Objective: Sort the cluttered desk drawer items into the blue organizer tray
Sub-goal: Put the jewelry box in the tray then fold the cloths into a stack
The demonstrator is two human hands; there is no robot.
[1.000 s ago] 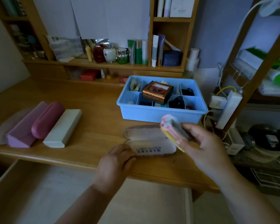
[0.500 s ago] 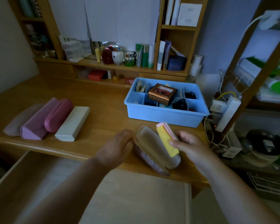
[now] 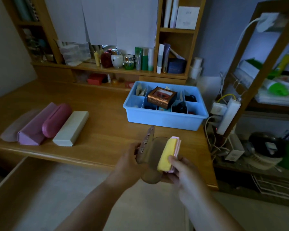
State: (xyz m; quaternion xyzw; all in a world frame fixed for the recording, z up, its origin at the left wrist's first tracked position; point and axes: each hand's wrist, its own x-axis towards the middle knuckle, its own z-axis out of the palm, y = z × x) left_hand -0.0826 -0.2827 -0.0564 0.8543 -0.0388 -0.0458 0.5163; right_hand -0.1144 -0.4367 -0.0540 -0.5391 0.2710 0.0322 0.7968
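1. Over the near desk edge, at about 6 o'clock in the view: left hand (image 3: 129, 161) gripping the raised lid side of an open brown glasses case (image 3: 150, 157), fingers curled round its edge.
2. Just to the 3 o'clock side of it: right hand (image 3: 182, 170) pinching a folded yellow and pink cloth (image 3: 167, 153), thumb pressing on the yellow face, holding it against the open case.
3. Beyond the hands, toward 12 to 1 o'clock: sitting on the wooden desk (image 3: 98, 117), a blue organizer tray (image 3: 165, 120), split into compartments and already holding small dark items.
4. Resting across the tray's middle dividers, slightly tilted: a copper-coloured box (image 3: 161, 98) with a clear window lid.
5. Far out at 9 to 10 o'clock, well apart from the hands: lying side by side, touching, a pale mauve pouch (image 3: 15, 129), a lilac triangular case (image 3: 35, 127), a magenta hard case (image 3: 56, 120) and a white case (image 3: 71, 128).
6. Down at 7 to 8 o'clock, below the desk edge: standing pulled out, the open drawer (image 3: 12, 187).
7. Off at 3 o'clock past the tray: hanging beside a shelf frame, a white power strip (image 3: 228, 116) with trailing cables.
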